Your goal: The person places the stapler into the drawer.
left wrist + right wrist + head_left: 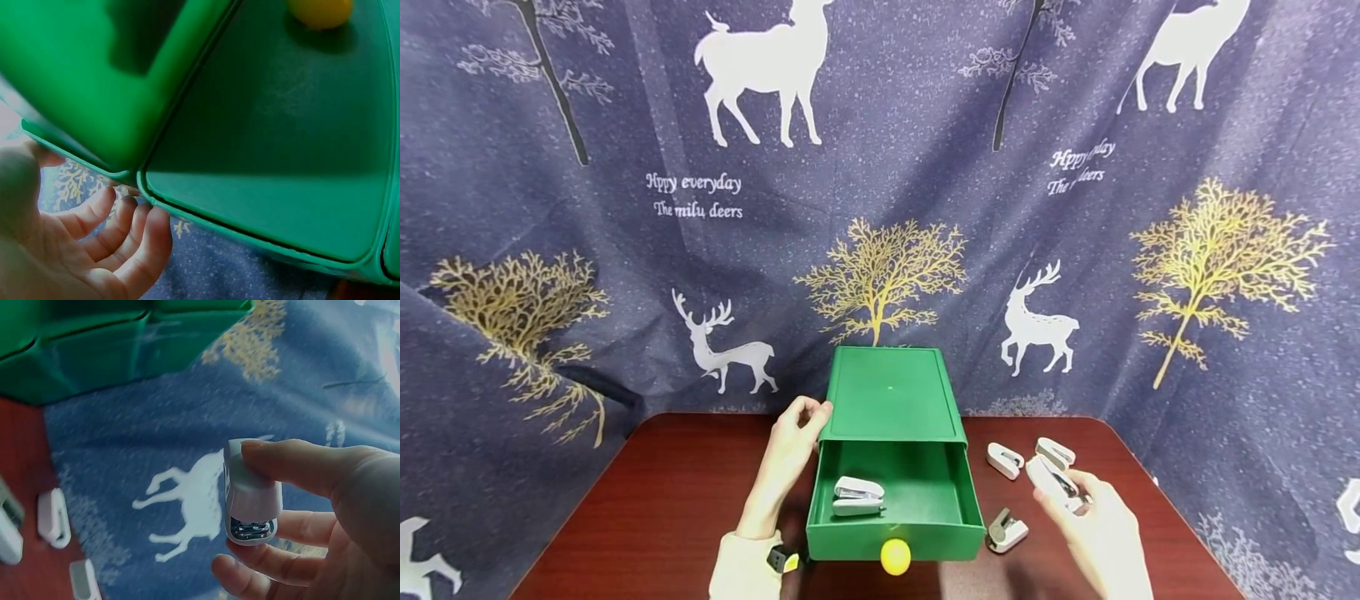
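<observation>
A green drawer cabinet point(891, 392) stands on the table with its drawer point(842, 546) pulled out. Inside the drawer, toward the left, lies a white stapler point(858, 497). My left hand point(792, 442) touches the cabinet's left side with its fingertips; in the left wrist view its loosely bent fingers point(147, 250) meet the cabinet's edge. Right of the drawer, my right hand point(1105, 521) holds another white stapler point(253, 487) above the table, thumb on one side and fingers on the other. Its metal end faces the right wrist camera.
Three more staplers lie right of the cabinet: one point(1004, 460) near its side, one point(1056, 452) farther right, one point(1007, 531) by the drawer's front corner. A yellow round knob point(895, 557) juts from the drawer front. A patterned cloth point(917, 175) hangs behind the red-brown table point(662, 500).
</observation>
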### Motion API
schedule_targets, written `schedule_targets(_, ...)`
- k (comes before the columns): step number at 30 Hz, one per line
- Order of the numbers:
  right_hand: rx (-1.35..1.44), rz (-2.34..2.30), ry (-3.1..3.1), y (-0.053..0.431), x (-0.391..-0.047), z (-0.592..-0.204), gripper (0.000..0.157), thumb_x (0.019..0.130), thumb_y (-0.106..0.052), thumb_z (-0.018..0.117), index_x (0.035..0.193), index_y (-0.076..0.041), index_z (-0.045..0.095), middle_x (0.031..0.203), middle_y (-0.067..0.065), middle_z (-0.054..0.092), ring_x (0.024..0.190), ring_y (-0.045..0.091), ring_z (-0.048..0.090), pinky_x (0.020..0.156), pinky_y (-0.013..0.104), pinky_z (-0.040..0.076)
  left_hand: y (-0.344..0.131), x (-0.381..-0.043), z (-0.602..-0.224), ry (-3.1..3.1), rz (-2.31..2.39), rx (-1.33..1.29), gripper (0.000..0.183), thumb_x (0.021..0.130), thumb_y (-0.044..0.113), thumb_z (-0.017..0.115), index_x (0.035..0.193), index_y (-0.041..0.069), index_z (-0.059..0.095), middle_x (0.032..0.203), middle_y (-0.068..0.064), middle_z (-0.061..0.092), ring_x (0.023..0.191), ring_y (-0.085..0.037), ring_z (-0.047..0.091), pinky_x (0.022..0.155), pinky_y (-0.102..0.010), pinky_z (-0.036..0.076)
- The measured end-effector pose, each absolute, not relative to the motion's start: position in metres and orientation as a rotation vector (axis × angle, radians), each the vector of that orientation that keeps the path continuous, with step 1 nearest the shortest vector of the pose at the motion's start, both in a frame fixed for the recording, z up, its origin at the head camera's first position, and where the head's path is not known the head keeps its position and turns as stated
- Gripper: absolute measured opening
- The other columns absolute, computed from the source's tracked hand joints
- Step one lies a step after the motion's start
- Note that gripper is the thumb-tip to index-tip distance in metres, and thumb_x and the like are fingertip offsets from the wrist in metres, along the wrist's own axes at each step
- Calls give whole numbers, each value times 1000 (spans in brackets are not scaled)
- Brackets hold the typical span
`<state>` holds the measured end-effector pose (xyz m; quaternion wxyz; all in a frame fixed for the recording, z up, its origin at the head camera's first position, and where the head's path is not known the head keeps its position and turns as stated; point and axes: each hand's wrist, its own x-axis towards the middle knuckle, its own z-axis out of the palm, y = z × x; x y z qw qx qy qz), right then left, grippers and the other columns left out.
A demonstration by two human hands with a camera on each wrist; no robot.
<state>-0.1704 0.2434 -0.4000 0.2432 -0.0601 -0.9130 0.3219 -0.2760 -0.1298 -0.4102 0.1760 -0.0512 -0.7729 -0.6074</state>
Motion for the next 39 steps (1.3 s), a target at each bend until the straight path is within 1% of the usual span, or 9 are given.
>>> schedule_targets(3,-144,874,-2485,237,-169,-389,51,84,-41,75,119,-5,64,100,14,64,86,28,61,71,44,47,-128,-277,-411,-2189,-1718,-149,28,94,39,65,90,11,60,80,-4,55,64,-20,55,58,-29,49)
schedule_targets(6,-157,906,-2477,230,-167,-377,51,84,-43,75,124,-13,64,100,9,63,85,22,60,68,37,46,-126,-277,-411,-2192,-1719,-156,28,95,38,65,90,11,60,79,-3,55,63,-19,55,58,-29,49)
schedule_targets(9,-146,948,-2460,221,-166,-366,51,84,-43,75,127,-16,63,104,7,63,87,21,60,68,34,46,-125,-277,-410,-2184,-1730,-149,27,95,37,65,90,11,60,78,-2,55,62,-18,54,57,-28,48)
schedule_targets(13,-101,969,-2434,207,-165,-358,50,84,-40,76,122,-10,64,105,8,65,88,22,63,71,36,48,-126,-277,-410,-2169,-1751,-134,26,95,35,66,91,10,60,75,-2,53,61,-18,53,56,-29,48)
schedule_targets(16,-103,997,-2436,197,-164,-352,47,83,-44,77,117,-14,65,99,5,65,86,19,61,70,35,48,-126,-277,-409,-2172,-1756,-137,27,95,35,65,93,9,59,76,-1,53,61,-17,52,56,-29,48)
schedule_targets(19,-103,1012,-2468,188,-163,-347,44,83,-47,76,115,-18,65,93,2,61,84,17,58,67,34,46,-126,-277,-409,-2187,-1739,-141,27,95,36,64,93,9,59,78,-1,54,62,-17,53,58,-28,47)
schedule_targets(25,-35,1022,-2503,169,-162,-339,40,82,-42,77,113,-20,65,88,0,59,77,15,55,65,32,44,-128,-276,-411,-2197,-1700,-148,28,95,39,64,91,12,60,81,-3,56,64,-19,55,60,-28,48)
schedule_targets(28,4,1022,-2481,159,-159,-337,41,80,-39,79,113,-18,66,82,-2,59,75,12,54,65,31,44,-129,-276,-411,-2195,-1696,-150,28,94,40,64,91,12,60,81,-4,56,65,-20,55,60,-29,48)
schedule_targets(39,111,953,-2445,135,-160,-344,35,78,-34,82,106,-21,67,82,-9,55,74,9,52,65,30,44,-131,-274,-410,-2211,-1688,-145,29,95,39,63,90,11,59,79,-3,54,65,-19,54,60,-28,47)
